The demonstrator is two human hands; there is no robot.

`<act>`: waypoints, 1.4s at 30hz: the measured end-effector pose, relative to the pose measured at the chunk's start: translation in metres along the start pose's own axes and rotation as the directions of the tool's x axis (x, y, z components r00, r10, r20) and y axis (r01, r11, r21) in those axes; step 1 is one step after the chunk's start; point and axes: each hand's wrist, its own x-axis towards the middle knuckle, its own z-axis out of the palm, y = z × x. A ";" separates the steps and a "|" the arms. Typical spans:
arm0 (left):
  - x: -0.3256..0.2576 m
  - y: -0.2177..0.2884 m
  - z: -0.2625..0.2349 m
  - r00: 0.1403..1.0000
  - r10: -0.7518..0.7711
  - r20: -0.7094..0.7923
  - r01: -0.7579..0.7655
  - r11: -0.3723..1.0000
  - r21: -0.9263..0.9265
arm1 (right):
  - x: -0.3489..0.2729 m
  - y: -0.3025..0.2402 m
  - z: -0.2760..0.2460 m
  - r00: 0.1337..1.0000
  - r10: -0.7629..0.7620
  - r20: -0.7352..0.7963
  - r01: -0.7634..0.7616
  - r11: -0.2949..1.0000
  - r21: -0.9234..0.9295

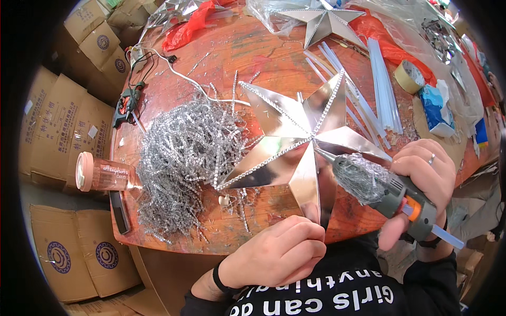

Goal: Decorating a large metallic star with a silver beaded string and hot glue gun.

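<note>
A shiny silver five-pointed star (266, 163) lies on the table at the middle, raised at its centre. Silver beaded trim runs along several of its ridges; the ridge toward me and the one to the right look bare. My left hand (282, 247) is closed, pinching the tip of the star's near point. In my right hand (429, 168) is a glue gun (363, 181), its front wrapped in silvery material and a clear glue stick (447, 236) jutting from the back. Its nozzle sits close to the star's centre; whether it touches cannot be told.
A tangled heap of silver trim (179, 158) covers the table's left. Another glue gun (129, 102), a pink-lidded bottle (105, 173) and a phone (120, 211) lie along that edge. Glue sticks (383, 87), tape (409, 77), tissues (437, 110) and a second star (324, 23) are farther off.
</note>
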 end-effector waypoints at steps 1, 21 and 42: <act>0.000 0.001 0.000 1.000 0.003 0.007 -0.003 1.000 0.006 | 0.001 0.000 0.001 1.000 0.001 -0.002 -0.001 1.000 -0.024; -0.011 -0.003 -0.006 0.998 0.051 -0.047 -0.049 0.998 0.038 | -0.017 -0.005 -0.010 0.990 -0.092 0.103 0.076 0.985 0.155; -0.036 -0.001 -0.009 0.936 0.004 -0.351 0.050 0.988 0.145 | -0.042 -0.018 -0.021 0.976 -0.025 0.218 -0.049 0.944 0.325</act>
